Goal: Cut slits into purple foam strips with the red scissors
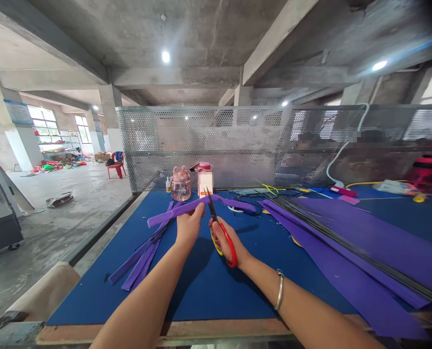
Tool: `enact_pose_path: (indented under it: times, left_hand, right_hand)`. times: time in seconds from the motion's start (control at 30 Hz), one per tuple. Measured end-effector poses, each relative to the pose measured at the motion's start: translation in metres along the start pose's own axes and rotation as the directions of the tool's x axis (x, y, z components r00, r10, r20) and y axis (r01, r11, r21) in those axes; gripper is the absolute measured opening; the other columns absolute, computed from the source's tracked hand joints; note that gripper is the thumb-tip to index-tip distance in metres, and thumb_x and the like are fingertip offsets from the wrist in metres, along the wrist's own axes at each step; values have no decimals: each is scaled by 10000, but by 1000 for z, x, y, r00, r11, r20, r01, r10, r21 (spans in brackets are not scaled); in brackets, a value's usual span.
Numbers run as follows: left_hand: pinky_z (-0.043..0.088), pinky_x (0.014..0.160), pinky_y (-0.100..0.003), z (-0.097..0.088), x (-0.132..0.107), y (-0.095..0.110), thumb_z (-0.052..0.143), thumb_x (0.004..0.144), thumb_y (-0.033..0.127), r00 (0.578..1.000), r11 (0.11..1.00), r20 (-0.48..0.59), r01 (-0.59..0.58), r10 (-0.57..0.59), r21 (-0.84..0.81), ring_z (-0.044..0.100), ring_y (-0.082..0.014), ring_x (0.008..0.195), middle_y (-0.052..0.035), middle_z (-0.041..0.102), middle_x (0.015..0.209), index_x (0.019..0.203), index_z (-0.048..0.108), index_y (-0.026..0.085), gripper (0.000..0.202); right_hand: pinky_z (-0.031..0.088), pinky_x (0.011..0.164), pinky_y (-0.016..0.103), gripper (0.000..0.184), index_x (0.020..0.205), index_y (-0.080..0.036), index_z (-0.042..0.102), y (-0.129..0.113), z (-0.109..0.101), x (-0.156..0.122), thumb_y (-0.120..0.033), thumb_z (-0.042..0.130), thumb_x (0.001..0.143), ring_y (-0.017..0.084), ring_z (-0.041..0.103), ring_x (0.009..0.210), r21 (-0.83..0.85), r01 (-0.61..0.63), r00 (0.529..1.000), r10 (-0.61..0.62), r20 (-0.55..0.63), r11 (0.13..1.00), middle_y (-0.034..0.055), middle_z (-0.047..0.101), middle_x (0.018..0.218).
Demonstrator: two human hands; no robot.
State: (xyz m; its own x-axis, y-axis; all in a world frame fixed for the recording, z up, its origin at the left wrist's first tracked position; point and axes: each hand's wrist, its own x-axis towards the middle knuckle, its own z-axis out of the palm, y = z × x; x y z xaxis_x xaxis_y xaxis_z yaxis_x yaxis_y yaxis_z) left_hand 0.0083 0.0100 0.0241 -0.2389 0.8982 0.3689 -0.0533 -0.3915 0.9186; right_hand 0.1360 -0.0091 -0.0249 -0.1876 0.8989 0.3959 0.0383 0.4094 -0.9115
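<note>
My left hand (pixel 190 224) pinches a folded purple strip (pixel 168 213) near its middle, holding it above the table. In my right hand (pixel 227 240) is a pair of scissors (pixel 232 242) with one red and one yellow handle. The blades point up and cross close to the strip; whether they touch it I cannot tell. Below and left of my left hand lie several more purple strips (pixel 138 271) with thin black sticks (pixel 161 231) across them. On the right, large purple sheets (pixel 332 271) lie with a bundle of long black rods (pixel 347 247) on top.
The blue tabletop (pixel 103 295) ends at a perforated metal screen (pixel 201 138). Before it stand a pink bottle (pixel 180 184), a small glue bottle (pixel 168 184) and a pink-topped container (pixel 204 167). A white cable (pixel 332 165) runs down to a power strip (pixel 343 191).
</note>
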Motion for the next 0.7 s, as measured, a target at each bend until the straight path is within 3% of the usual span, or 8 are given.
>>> enact_pose_path:
  times: [0.2, 0.7]
  left_hand:
    - [473, 630, -304, 1, -2, 3, 653, 725, 485, 999, 1000, -35, -3, 2, -25, 599, -174, 620, -39, 641, 620, 640, 658, 161, 334]
    - [476, 622, -303, 4, -8, 10, 647, 701, 470, 1000, 1000, -7, 5, -5, -19, 607, -179, 610, -47, 659, 615, 624, 661, 162, 318]
  right_hand:
    - [336, 497, 249, 633, 1073, -216, 468, 3, -1, -1, -804, 440, 840, 126, 353, 591, 2, 96, 990, -96, 100, 995, -31, 396, 748]
    - [318, 492, 256, 646, 1051, -207, 489, 1, 0, -3, -813, 440, 833, 112, 365, 552, 141, 71, 986, -91, 143, 987, -41, 393, 719]
